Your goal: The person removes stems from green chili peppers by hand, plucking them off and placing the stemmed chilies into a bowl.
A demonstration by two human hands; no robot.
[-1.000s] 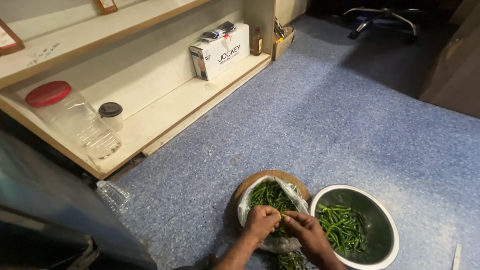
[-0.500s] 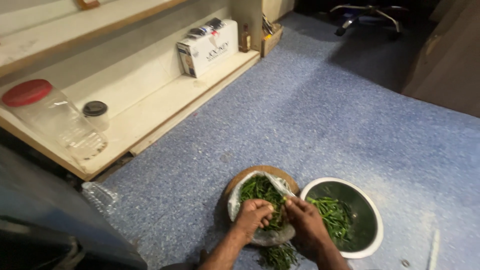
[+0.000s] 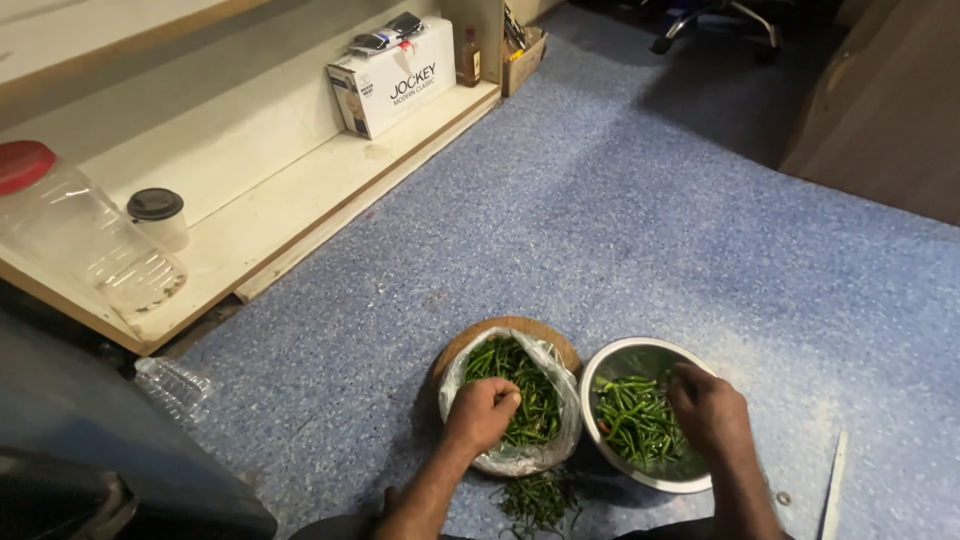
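Observation:
On the blue speckled floor, a clear plastic bag point(image 3: 560, 400) full of green chillies point(image 3: 525, 385) rests on a round wooden board point(image 3: 510, 328). My left hand point(image 3: 482, 412) is curled on the chillies in the bag, fingers pinched together. To the right stands a steel bowl point(image 3: 620, 358) holding more green chillies point(image 3: 632, 420). My right hand point(image 3: 708, 408) reaches down into the bowl, over its right side; what its fingers hold is hidden. A small heap of green stems point(image 3: 538, 498) lies on the floor in front of the bag.
A low shelf unit point(image 3: 300, 190) at left carries a clear jar with a red lid point(image 3: 70, 230), a small dark-lidded pot point(image 3: 158, 215) and a white box point(image 3: 392, 78). A crushed clear bottle point(image 3: 175, 385) lies nearby. A thin pale strip point(image 3: 832, 485) lies at right. Chair legs point(image 3: 715, 20) stand far back.
My right hand has moved from the bag over to the steel bowl. My left hand stays on the chillies in the bag. The view has shifted slightly.

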